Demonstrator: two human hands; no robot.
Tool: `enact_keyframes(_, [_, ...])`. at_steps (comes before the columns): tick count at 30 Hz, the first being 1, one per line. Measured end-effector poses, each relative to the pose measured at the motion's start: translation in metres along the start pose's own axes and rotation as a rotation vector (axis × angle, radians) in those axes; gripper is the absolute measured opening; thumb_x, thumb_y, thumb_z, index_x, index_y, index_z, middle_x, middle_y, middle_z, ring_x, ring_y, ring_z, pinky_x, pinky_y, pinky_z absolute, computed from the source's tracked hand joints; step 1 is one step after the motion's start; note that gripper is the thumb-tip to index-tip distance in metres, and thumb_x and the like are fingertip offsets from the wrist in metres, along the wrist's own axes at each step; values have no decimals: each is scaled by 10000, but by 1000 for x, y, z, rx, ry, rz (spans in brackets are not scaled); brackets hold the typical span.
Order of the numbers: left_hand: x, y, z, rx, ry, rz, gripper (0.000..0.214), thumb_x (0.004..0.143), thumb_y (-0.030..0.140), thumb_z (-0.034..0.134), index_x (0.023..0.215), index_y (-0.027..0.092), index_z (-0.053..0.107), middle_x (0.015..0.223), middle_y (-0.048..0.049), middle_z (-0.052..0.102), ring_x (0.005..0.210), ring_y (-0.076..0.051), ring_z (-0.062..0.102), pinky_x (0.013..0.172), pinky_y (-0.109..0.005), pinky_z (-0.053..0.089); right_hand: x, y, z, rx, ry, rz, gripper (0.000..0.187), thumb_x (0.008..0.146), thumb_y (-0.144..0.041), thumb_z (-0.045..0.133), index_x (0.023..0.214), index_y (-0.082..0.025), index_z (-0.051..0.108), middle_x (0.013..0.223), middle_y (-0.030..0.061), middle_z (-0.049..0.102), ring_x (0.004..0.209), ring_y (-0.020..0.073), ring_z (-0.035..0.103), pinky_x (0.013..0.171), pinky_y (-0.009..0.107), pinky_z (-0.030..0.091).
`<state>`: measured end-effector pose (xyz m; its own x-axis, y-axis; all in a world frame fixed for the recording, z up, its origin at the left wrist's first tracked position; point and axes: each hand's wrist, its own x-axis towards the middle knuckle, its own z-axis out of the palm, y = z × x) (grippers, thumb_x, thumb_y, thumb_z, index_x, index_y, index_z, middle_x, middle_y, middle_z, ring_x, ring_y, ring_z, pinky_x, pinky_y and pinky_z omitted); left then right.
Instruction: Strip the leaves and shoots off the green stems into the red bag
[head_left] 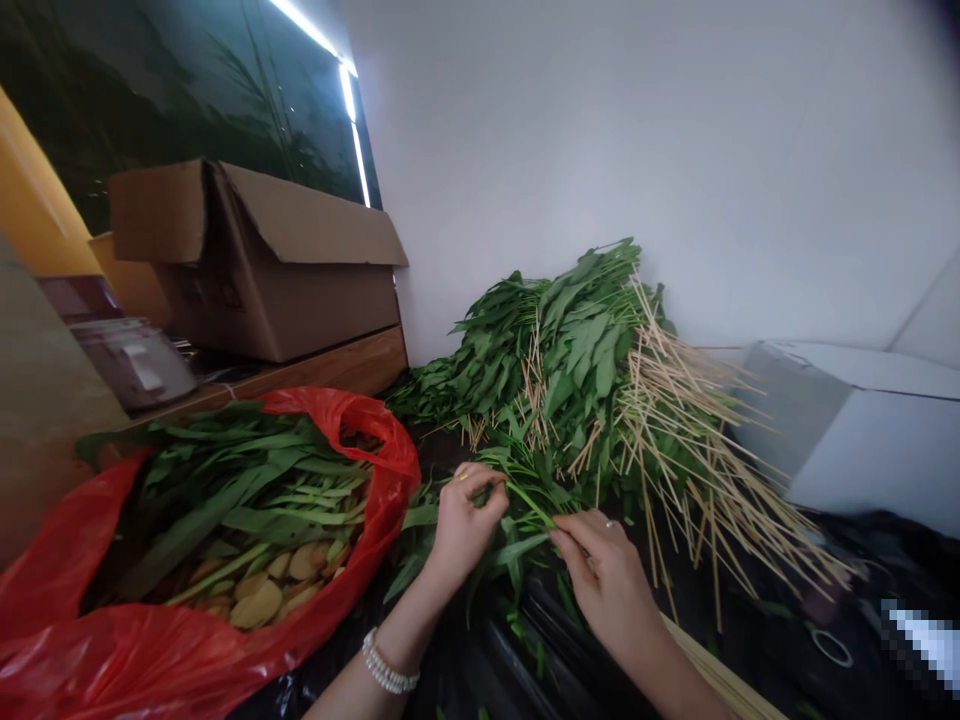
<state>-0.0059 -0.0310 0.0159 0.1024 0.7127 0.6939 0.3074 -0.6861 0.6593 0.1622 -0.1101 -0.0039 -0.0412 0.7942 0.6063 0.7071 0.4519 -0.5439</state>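
My left hand (466,515) is closed in a pinch at the upper end of a green leafy stem (531,503). Lower down the same stem, my right hand (607,570) grips it between thumb and fingers. Leaves hang below and between the two hands. Behind them rises a large heap of green leaves (577,320) with many thin bamboo skewers (690,430) sticking out to the right. More pale skewers (716,665) lie beside my right forearm.
At left stands an open red plastic bag (382,440) holding long leaves and round tan slices (259,600). Behind it, a cardboard box (322,305) rests on a wooden ledge (352,365). A white box (877,440) is at right. Black plastic (487,655) covers the surface.
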Motion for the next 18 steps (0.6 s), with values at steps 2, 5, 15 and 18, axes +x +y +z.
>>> enact_keyframes(2, [-1,0,4,-41,10,-70,156,746,135,556,702,194,694,690,-18,662,713,-183,581,724,-303,427,0,-2,-1,-54,10,-49,167,957,-242,445,912,-223,605,805,24,618,787,197,558,728,341,360])
enact_keyframes(5, [1,-6,4,-109,18,-172,135,736,168,565,689,183,691,687,-15,649,707,-175,572,710,-282,420,0,-3,-3,-123,38,-109,151,950,-196,448,905,-211,592,786,20,602,771,192,539,736,342,352])
enact_keyframes(15, [11,-19,-19,-113,124,-214,183,912,274,422,816,191,555,745,0,593,716,-151,552,681,-249,429,-1,1,-6,-294,155,-214,148,928,-135,479,946,-189,616,774,22,592,798,195,521,797,366,350])
enact_keyframes(18, [0,-4,-8,45,-119,27,201,950,256,429,908,189,614,875,-37,632,865,-173,567,808,-289,431,-2,2,-4,-321,159,-234,145,925,-133,489,954,-181,623,770,23,595,799,197,520,801,373,352])
